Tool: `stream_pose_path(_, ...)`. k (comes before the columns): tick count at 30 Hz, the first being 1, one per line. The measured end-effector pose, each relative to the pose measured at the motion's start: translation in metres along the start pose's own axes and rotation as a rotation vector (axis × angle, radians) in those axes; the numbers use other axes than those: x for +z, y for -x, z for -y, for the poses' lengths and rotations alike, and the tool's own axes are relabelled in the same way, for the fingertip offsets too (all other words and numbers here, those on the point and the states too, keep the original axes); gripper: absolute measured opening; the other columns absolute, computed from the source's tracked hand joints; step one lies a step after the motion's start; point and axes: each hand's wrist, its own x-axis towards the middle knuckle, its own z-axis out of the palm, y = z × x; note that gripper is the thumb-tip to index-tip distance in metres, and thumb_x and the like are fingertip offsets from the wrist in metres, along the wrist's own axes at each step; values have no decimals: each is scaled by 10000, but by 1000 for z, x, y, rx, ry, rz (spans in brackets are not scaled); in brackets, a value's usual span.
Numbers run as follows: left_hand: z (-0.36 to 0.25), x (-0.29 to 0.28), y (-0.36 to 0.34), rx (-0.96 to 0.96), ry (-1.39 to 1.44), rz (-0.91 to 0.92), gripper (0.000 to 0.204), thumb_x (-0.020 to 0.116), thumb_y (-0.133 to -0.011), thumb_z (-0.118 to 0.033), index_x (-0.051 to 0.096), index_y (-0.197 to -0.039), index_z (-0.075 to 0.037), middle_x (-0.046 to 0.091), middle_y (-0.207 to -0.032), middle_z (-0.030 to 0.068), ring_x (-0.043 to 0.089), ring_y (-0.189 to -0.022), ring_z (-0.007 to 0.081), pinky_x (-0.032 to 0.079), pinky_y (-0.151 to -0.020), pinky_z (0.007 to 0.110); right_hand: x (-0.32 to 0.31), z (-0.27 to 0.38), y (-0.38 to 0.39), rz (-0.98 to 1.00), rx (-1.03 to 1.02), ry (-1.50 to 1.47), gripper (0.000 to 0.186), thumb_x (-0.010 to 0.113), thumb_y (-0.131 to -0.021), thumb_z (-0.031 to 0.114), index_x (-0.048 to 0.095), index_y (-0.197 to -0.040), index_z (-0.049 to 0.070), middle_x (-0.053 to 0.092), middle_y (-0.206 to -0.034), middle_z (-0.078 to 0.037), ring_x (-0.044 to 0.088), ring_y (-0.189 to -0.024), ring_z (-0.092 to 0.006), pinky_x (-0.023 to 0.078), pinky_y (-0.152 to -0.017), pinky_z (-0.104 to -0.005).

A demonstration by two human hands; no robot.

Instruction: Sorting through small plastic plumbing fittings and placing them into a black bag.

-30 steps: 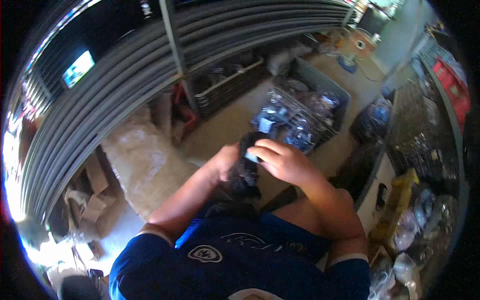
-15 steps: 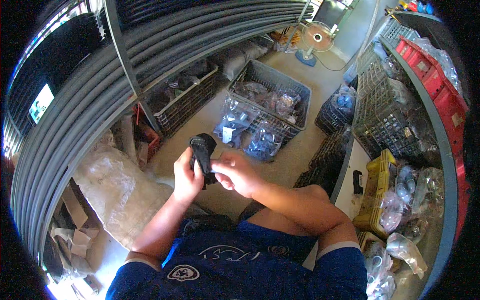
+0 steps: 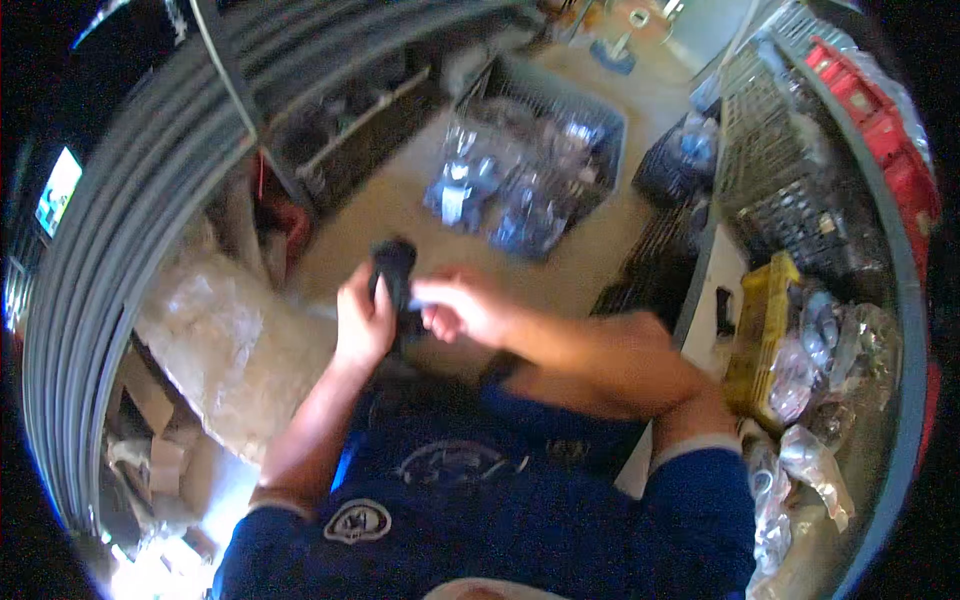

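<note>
A black, roughly tubular part (image 3: pixel 394 262) with a wider top stands upright in front of my body; its exact kind is not clear in the blur. My left hand (image 3: pixel 362 322) is wrapped round its left side, with the thumb pressed along it. Just to the right, my right hand (image 3: pixel 468 308) has curled fingers close to the part's lower side. A small pale bit (image 3: pixel 424 294) shows at these fingertips, too smeared to name. Whether the right fingertips touch the black part cannot be told.
Ahead stands a grey crate (image 3: pixel 610 150) with clear bags of parts in and against it. A large wrapped sack (image 3: pixel 235 350) lies to my left, below long black pipes (image 3: pixel 120 230) on a rack. On the right are a yellow crate (image 3: pixel 760 350) and a red bin (image 3: pixel 870 110).
The view has shifted and blurred. My right hand has drawn slightly back from the black part, leaving a small gap near the fingers. My left hand keeps its grip.
</note>
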Motion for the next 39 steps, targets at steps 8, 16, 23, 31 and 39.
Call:
stream_pose_path(8, 8, -7, 2, -194, 591, 80, 435, 547, -1067, -315, 552, -1334, 28, 677, -1079, 9, 623, -903, 146, 531, -818, 333, -117, 82, -29, -284, -354, 739, 256, 774, -897, 245, 641, -1013, 59, 661, -777, -69, 629, -595, -107, 516, -493, -231)
stream_pose_path(16, 58, -8, 45, -482, 656, -102, 521, 569, -1045, -374, 532, -1393, 13, 649, -1299, 130, 619, -1180, 219, 482, -1049, 382, -322, 103, -67, -841, -184, 1617, 333, 802, -818, 269, 648, -1047, 83, 712, -973, -172, 690, -948, -380, 530, -828, -460)
stream_pose_path(23, 67, -54, 41, -490, 797, -213, 591, 483, -1043, -444, 484, -1443, -9, 591, -1382, 126, 606, -1215, 281, 484, -1069, 452, -337, 61, -92, -1023, -183, 1616, 306, 742, -877, 338, 694, -1035, 81, 720, -900, -186, 702, -866, -397, 557, -825, -492)
stream_pose_path(31, 43, -103, 2, -353, 930, -429, 666, 415, -1017, -583, 468, -1482, -108, 555, -1446, 139, 589, -1256, 357, 493, -1050, 538, -183, -27, -208, 5, -21, 1642, 418, 706, -901, 287, 655, -1267, 93, 672, -1256, -181, 647, -1149, -342, 532, -951, -474)
stream_pose_path(39, 23, -83, 25, -254, 527, -438, 615, 412, -1030, -508, 433, -1493, -105, 536, -1455, 135, 555, -1300, 345, 466, -1092, 549, -99, -273, -365, -303, -277, 1398, 288, 680, -853, 242, 727, -1097, 96, 720, -1019, -188, 692, -1041, -368, 554, -922, -497)
